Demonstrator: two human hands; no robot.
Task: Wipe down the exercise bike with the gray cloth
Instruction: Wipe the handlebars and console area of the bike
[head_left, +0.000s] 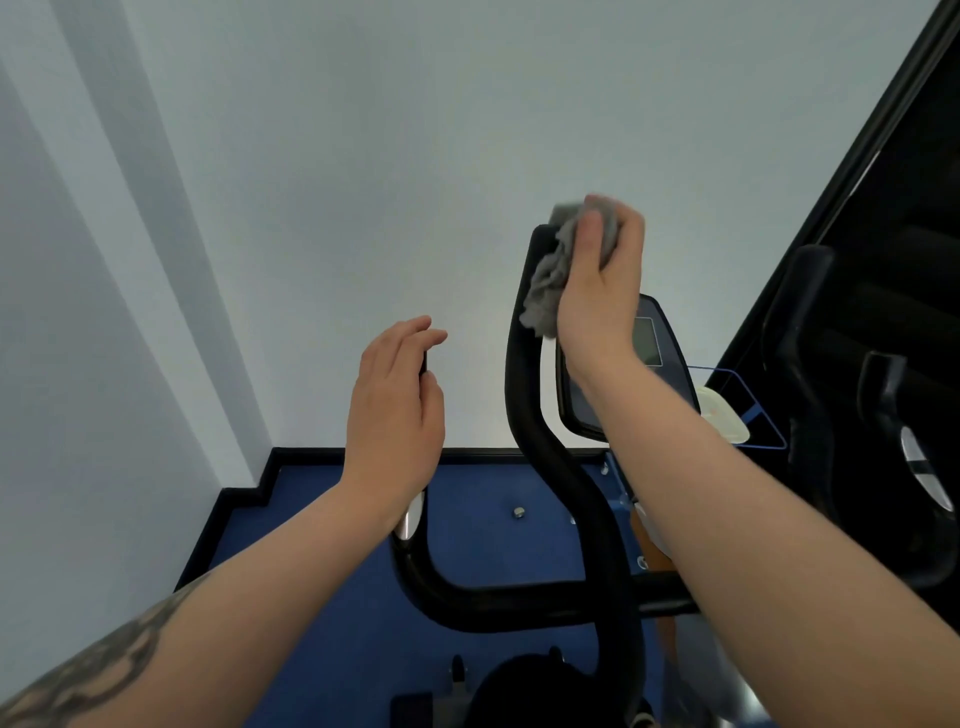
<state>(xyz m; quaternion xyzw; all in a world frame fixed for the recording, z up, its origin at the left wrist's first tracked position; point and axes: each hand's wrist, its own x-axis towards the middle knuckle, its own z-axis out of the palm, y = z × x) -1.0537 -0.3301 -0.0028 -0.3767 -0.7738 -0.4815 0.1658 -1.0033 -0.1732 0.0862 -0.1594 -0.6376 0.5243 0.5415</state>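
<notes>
Blue floor (332, 519), R hand (597, 291) gripping cloth (550, 280)

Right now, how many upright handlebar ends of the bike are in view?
2: one under the gray cloth gripped by the right hand; one behind the left hand, mostly hidden.

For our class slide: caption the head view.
Right hand rubs crumpled gray cloth on black curved handlebar; left hand hovers open.

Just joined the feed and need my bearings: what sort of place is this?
Probably a gym or home workout room. An exercise bike with a display console stands on blue floor against a plain wall; more dark equipment stands to the right.
</notes>
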